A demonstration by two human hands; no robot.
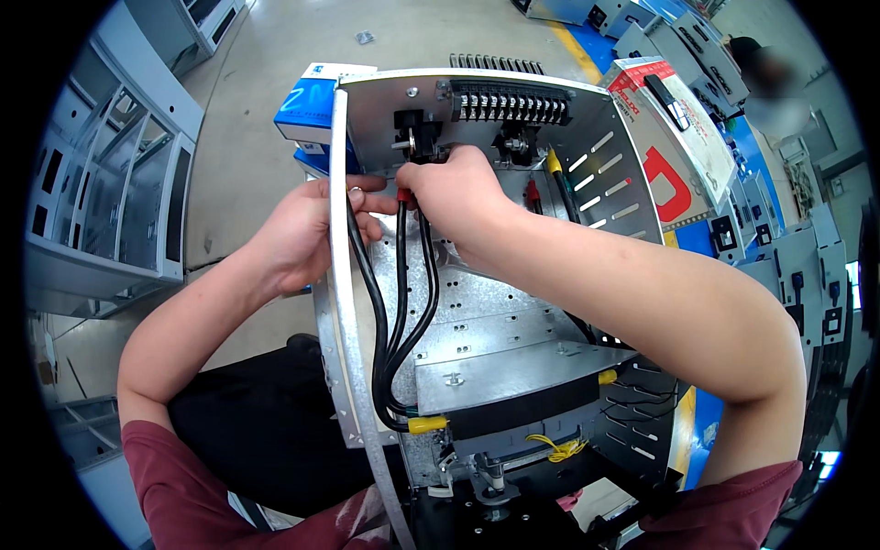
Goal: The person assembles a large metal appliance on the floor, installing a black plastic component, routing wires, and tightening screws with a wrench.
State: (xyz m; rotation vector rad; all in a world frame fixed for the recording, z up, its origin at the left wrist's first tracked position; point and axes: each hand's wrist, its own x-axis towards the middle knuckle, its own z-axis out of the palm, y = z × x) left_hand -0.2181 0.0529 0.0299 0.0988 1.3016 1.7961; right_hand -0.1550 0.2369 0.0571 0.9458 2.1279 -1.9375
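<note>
An open galvanised metal chassis [513, 312] rests on my lap, its inside facing me. My left hand [307, 229] grips its left side wall, fingers curled over the rim and touching the black cables [403, 312]. My right hand [454, 197] reaches inside, fingers pinched on a red-sleeved cable end [402, 194] just below a black socket part [414, 133] on the far wall. The black cables run down to a yellow sleeve [427, 424]. A black terminal strip [511, 103] sits along the far wall.
A blue and white box [307, 105] lies behind the chassis on the grey floor. A red and white carton [665, 137] stands to the right. Grey metal cabinets [110, 192] stand at the left, several more at the right. Another person [770, 82] is at the far right.
</note>
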